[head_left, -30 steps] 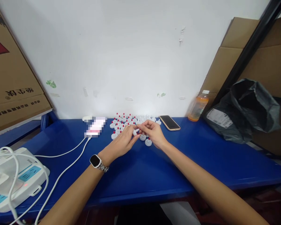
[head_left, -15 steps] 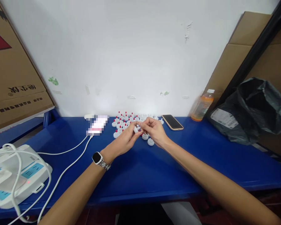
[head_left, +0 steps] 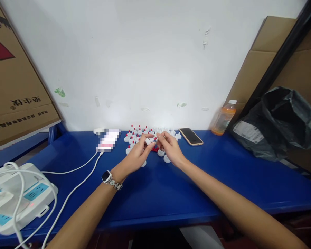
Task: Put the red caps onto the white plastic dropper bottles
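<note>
My left hand (head_left: 137,156) is closed on a white nozzle cap (head_left: 149,140), pinched between thumb and fingers. My right hand (head_left: 171,148) meets it from the right, its fingertips closed around a small red tip (head_left: 155,138) at the cap's end. Whether the tip is seated on the cap I cannot tell. Below the fingers lies a small pile of loose red tips (head_left: 154,149). White caps without red tips, such as this one (head_left: 167,159), lie beside my right hand. Behind my left hand stand several red-tipped caps (head_left: 126,139).
A phone (head_left: 191,136) lies right of the caps on the blue table (head_left: 155,197). Farther right are an orange drink bottle (head_left: 224,117) and a black plastic bag (head_left: 272,128). On the left, white cables run from a power strip (head_left: 23,197) to a pixelated item (head_left: 108,140).
The held cap has turned, and its red tip now shows between my hands. My hands have shifted slightly, uncovering more of the red pile and a white cap under my left hand.
</note>
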The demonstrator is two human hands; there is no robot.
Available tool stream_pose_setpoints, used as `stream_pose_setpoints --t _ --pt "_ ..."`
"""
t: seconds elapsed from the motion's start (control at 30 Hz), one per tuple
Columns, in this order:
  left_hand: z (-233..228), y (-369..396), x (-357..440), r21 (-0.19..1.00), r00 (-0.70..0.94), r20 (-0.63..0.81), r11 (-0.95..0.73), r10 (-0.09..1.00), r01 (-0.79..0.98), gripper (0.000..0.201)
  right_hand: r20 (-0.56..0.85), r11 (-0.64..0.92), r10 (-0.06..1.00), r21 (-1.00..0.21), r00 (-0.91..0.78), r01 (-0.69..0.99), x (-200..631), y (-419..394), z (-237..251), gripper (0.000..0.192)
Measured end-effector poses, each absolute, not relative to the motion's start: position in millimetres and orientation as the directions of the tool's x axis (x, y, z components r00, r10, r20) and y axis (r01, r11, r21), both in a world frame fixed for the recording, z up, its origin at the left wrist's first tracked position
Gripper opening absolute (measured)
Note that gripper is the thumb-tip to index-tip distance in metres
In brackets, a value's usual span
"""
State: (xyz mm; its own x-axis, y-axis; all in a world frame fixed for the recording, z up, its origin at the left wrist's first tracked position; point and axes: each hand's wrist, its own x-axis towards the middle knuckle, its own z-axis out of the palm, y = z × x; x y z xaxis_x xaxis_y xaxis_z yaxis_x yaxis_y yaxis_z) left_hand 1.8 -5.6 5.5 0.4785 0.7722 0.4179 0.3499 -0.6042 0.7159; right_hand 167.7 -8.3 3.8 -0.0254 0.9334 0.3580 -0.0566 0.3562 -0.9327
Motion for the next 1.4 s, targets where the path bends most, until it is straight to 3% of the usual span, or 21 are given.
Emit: stream_pose_setpoints --t 0.2,0.53,0.7,0.87,0.97,1.13,1.27,1.4 --pt "7 -11 1 0.637 0.542 0.422 -0.662 0.727 0.394 0.044 0.498 0.520 0.853 -0.784 -0.157 0.338 175 -18 3 0.047" --pt "3 -12 2 0.650 0.562 0.432 -0.676 0.705 0.348 0.042 0.510 0.558 0.829 -0.772 -0.227 0.305 170 -21 7 0.045" --pt "3 -8 3 0.638 0.567 0.436 -0.684 0.699 0.354 0.051 0.485 0.543 0.835 -0.800 -0.259 0.254 175 -17 10 0.044" --pt "-4 11 -6 0.546 0.490 0.502 -0.700 0.713 0.460 0.074 0.504 0.524 0.847 -0.742 -0.167 0.417 195 15 22 0.041" --pt "-7 20 -15 0.524 0.428 0.527 -0.677 0.734 0.517 0.066 0.568 0.476 0.821 -0.629 -0.055 0.615 209 55 30 0.031" --pt "-7 21 -20 0.507 0.444 0.481 -0.653 0.756 0.563 0.040 0.464 0.323 0.883 -0.492 -0.071 0.809 207 123 28 0.025" --pt "-6 18 -18 0.493 0.448 0.482 -0.656 0.753 0.571 0.034 0.334 0.270 0.930 -0.333 -0.155 0.903 191 153 21 0.029" --pt "-5 18 -19 0.478 0.449 0.497 -0.666 0.742 0.573 0.032 0.258 0.258 0.948 -0.267 -0.189 0.928 181 167 15 0.024"
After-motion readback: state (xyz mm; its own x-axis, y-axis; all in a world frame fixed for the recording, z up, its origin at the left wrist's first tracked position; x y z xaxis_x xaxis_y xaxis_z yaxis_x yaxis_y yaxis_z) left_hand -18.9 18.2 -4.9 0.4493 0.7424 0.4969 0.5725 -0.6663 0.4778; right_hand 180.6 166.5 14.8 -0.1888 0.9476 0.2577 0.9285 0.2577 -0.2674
